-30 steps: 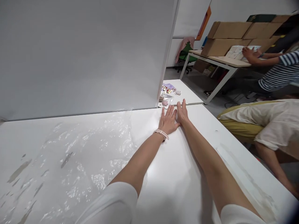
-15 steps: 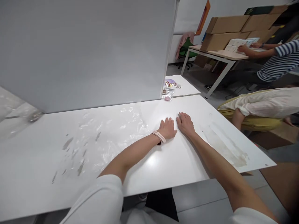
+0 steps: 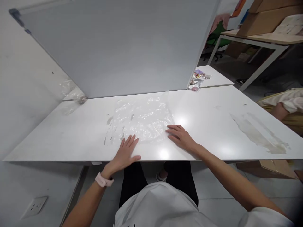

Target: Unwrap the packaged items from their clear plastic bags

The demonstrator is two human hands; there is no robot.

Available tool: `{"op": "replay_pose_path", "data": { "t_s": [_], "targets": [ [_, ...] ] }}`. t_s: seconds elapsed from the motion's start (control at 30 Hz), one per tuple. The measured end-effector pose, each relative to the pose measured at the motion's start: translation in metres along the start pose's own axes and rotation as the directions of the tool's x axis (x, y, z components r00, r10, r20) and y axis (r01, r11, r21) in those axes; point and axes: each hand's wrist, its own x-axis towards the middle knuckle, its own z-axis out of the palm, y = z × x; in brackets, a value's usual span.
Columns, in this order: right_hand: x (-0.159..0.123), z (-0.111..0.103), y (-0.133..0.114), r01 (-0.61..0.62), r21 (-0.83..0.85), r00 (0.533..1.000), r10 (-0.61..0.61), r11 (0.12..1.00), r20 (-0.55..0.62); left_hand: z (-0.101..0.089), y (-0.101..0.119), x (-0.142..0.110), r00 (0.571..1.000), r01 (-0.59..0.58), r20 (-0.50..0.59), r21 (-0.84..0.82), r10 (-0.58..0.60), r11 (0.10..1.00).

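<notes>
A clear, wrinkled plastic sheet or bag [image 3: 146, 118] lies flat on the white table [image 3: 203, 126]; which of the two it is I cannot tell. My left hand [image 3: 126, 153], with a pale pink watch on its wrist, rests at the table's front edge. Its fingers are spread and its tips reach the plastic's near left side. My right hand [image 3: 181, 137] lies palm down at the near right corner of the plastic, fingers stretched out. Neither hand grips anything.
A grey-white board [image 3: 132, 47] stands along the table's back. Clear plastic [image 3: 74, 94] lies in the left corner. Small packets [image 3: 200, 74] sit beyond the board on the right. Brownish residue [image 3: 260, 132] marks the table's right part. Another person's arm [image 3: 280, 111] shows at the right edge.
My view has swung left. Both hands have moved left to the plastic and are now apart, the left one at its near left side, the right at its right corner.
</notes>
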Motion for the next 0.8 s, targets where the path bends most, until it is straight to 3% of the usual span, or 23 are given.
{"op": "replay_pose_path", "data": {
  "t_s": [0.07, 0.17, 0.3, 0.4, 0.5, 0.57, 0.7, 0.8],
  "targets": [
    [-0.011, 0.0, -0.005, -0.014, 0.019, 0.998, 0.015, 1.0, -0.06, 0.014, -0.003, -0.026, 0.998, -0.059, -0.024, 0.002, 0.059, 0.998],
    [-0.037, -0.012, -0.008, -0.019, 0.002, 0.996, 0.02, 1.0, -0.083, 0.024, -0.002, -0.054, 0.988, -0.057, -0.144, -0.065, 0.047, 0.996],
    [-0.073, -0.039, -0.019, -0.106, -0.005, 0.993, 0.106, 0.994, 0.045, 0.022, -0.014, -0.065, 0.945, 0.038, -0.314, -0.183, -0.095, 0.982],
    [-0.084, -0.061, -0.033, -0.252, 0.044, 0.953, 0.24, 0.967, 0.184, 0.012, -0.025, -0.062, 0.943, 0.088, -0.3, -0.2, -0.146, 0.976],
    [-0.077, -0.084, -0.044, -0.355, 0.126, 0.89, 0.294, 0.926, 0.35, -0.015, -0.027, -0.057, 0.981, 0.095, -0.145, -0.198, -0.125, 0.976],
    [-0.062, -0.1, -0.045, -0.357, 0.179, 0.88, 0.266, 0.917, 0.393, -0.045, -0.025, -0.048, 0.991, 0.087, -0.082, -0.2, -0.105, 0.976],
    [-0.003, -0.122, -0.026, -0.284, 0.199, 0.92, 0.209, 0.938, 0.331, -0.112, -0.026, 0.0, 0.992, 0.11, -0.042, -0.097, -0.115, 0.989],
    [0.051, -0.122, 0.0, -0.31, 0.129, 0.938, 0.28, 0.942, 0.205, -0.137, -0.032, 0.056, 0.97, 0.234, -0.082, 0.04, -0.231, 0.971]
  ]
}}
